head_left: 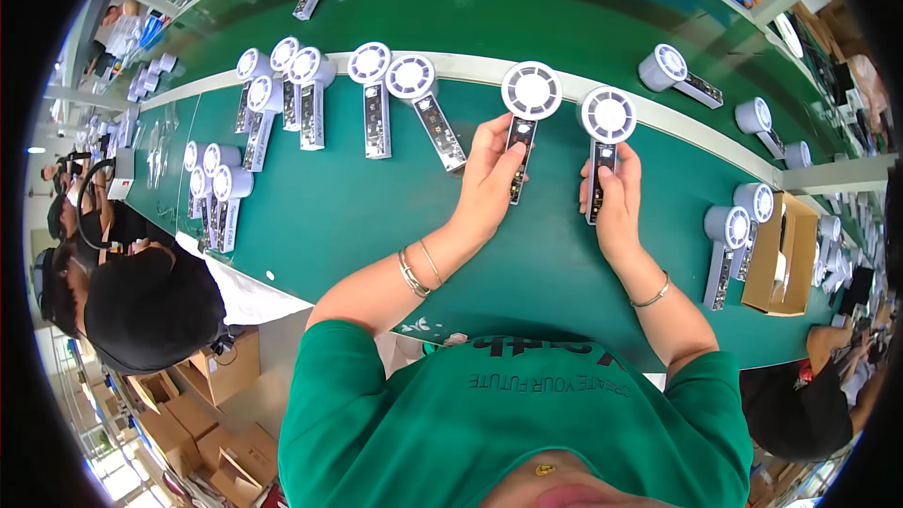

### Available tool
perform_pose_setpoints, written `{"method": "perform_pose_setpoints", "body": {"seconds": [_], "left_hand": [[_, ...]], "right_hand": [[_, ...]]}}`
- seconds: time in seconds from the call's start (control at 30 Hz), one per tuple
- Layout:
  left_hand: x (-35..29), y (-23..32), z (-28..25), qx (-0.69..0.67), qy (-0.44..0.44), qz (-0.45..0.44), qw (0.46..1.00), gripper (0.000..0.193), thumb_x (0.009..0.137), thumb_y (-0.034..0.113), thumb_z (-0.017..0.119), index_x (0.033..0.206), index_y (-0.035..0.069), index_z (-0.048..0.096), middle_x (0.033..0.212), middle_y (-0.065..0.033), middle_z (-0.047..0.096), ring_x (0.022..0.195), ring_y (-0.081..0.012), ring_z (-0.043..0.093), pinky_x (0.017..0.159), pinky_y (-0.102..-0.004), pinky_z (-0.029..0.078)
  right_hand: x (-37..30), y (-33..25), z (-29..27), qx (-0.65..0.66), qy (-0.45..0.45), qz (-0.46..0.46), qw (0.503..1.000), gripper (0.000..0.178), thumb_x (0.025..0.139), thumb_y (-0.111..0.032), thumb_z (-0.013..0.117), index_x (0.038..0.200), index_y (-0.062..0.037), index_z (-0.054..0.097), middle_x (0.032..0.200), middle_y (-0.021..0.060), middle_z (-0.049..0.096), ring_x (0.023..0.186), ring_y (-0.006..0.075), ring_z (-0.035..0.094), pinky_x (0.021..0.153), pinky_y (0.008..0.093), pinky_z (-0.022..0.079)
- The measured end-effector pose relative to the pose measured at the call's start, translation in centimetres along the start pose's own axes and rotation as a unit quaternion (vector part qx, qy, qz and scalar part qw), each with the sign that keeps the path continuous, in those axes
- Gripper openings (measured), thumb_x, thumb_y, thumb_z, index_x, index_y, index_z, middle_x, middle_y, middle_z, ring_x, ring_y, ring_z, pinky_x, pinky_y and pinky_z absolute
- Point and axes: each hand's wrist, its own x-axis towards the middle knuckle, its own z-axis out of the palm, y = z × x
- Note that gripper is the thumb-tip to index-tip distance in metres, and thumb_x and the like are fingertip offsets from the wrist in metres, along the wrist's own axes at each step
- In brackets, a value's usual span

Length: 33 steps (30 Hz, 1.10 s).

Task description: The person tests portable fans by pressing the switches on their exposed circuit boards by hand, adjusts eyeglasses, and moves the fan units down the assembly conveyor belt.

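My left hand [492, 169] is closed round the handle of a white handheld fan [531, 91], its thumb on the exposed dark circuit board. A second handheld fan [609, 115] is gripped the same way in my right hand [613, 190], thumb also on the board. Both fans have round slotted heads pointing up and away from me, held side by side above the green table [536, 273]. Just left of my left hand lies another fan [411, 78] with its handle slanted toward me. Beside it is one more fan [370, 64], its board showing too.
Several similar fans [308, 71] stand in clusters at the left. On the raised green belt [574, 14] beyond a pale rail lie more fans. An open cardboard box [781, 254] sits at the right beside two fans [727, 228]. People in dark clothes [150, 306] sit at either side.
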Motion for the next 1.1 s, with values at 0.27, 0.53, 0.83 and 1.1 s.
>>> {"method": "perform_pose_setpoints", "body": {"seconds": [0.27,0.53,0.83,1.1], "left_hand": [[0.0,0.0,-0.3,-0.005,0.008,0.005,1.0,0.034,0.094,0.011,0.046,0.126,0.003,0.039,0.11,-0.0057,0.053,0.097,-0.0111,0.052,0.069,-0.0244,0.046],[-0.15,-0.11,-0.54,0.002,0.006,0.002,1.0,0.035,0.094,0.015,0.047,0.127,0.004,0.039,0.112,-0.0046,0.053,0.099,-0.0098,0.051,0.072,-0.0242,0.045],[-0.08,-0.2,-0.39,-0.005,0.003,0.014,1.0,0.036,0.094,0.014,0.046,0.127,0.004,0.038,0.115,-0.0048,0.052,0.099,-0.0106,0.051,0.072,-0.0244,0.045],[0.03,-0.19,-0.39,0.004,0.005,0.019,1.0,0.035,0.094,0.013,0.047,0.127,0.003,0.038,0.112,-0.006,0.053,0.099,-0.0115,0.051,0.071,-0.0247,0.047]], "right_hand": [[0.13,0.18,0.56,0.009,-0.003,-0.007,1.0,0.041,0.093,-0.016,0.041,0.129,-0.0016,0.027,0.09,0.0068,0.051,0.063,0.0083,0.048,0.048,0.0203,0.041],[0.11,0.16,0.61,-0.027,-0.004,-0.009,1.0,0.04,0.093,-0.016,0.036,0.129,-0.0021,0.029,0.089,0.0075,0.053,0.061,0.0096,0.049,0.047,0.0211,0.043],[0.04,-0.03,0.62,-0.01,0.0,-0.003,1.0,0.038,0.093,-0.015,0.038,0.127,-0.0015,0.028,0.09,0.0081,0.051,0.062,0.0089,0.049,0.048,0.0207,0.041],[0.07,0.23,0.55,-0.022,0.008,0.006,1.0,0.041,0.093,-0.015,0.037,0.131,-0.0029,0.028,0.09,0.0079,0.054,0.063,0.0097,0.05,0.049,0.0215,0.044]]}}
